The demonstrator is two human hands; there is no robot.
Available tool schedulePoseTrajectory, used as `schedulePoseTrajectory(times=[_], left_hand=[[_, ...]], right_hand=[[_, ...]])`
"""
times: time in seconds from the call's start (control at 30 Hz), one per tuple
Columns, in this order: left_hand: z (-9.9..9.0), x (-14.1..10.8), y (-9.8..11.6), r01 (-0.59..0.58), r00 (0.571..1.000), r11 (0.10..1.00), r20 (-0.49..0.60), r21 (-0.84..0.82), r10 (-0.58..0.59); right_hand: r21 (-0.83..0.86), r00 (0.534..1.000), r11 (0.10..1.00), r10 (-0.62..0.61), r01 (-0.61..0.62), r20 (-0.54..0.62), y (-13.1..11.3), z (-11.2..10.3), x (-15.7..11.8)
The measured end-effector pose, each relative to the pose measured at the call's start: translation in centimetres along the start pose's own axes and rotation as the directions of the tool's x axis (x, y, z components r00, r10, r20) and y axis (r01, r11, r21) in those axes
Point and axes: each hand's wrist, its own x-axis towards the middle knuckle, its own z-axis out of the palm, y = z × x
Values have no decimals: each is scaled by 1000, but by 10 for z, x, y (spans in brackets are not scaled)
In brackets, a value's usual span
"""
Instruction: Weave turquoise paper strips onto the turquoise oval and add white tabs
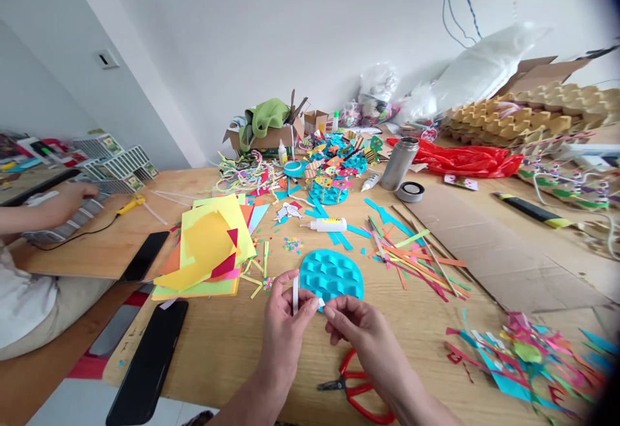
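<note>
A narrow white paper strip (295, 295) runs up between the fingers of my left hand (285, 323), which is closed on it. Its small white end (320, 303) shows between the two hands. Thumb and forefinger of my right hand (358, 329) pinch at that end; the fingertips partly hide it. Just beyond lies a blue disc with rows of raised folded paper pieces (332, 273). Red-handled scissors (356, 387) rest on the table, partly under my right forearm. A white glue bottle (328, 224) lies on its side behind the disc.
Yellow paper sheets (206, 242) are stacked left, near a black phone (148, 361). Coloured strips (411, 255) and cardboard (475, 245) lie right. Behind stand a metal flask (400, 164) and a colourful paper craft (334, 174). Another person's hand (72, 200) works at far left.
</note>
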Motion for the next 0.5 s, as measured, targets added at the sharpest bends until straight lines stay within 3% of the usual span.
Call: schedulePoseTrajectory(times=[0.23,0.5], left_hand=[[1,2,-3,7,1000,1000,6,21,-7],[-3,6,-5,-60,998,983,20,173,58]], right_hand=[[32,999,999,-3,4,-42,3,3,7],[-177,996,980,-84,85,9,-10,-11,15]])
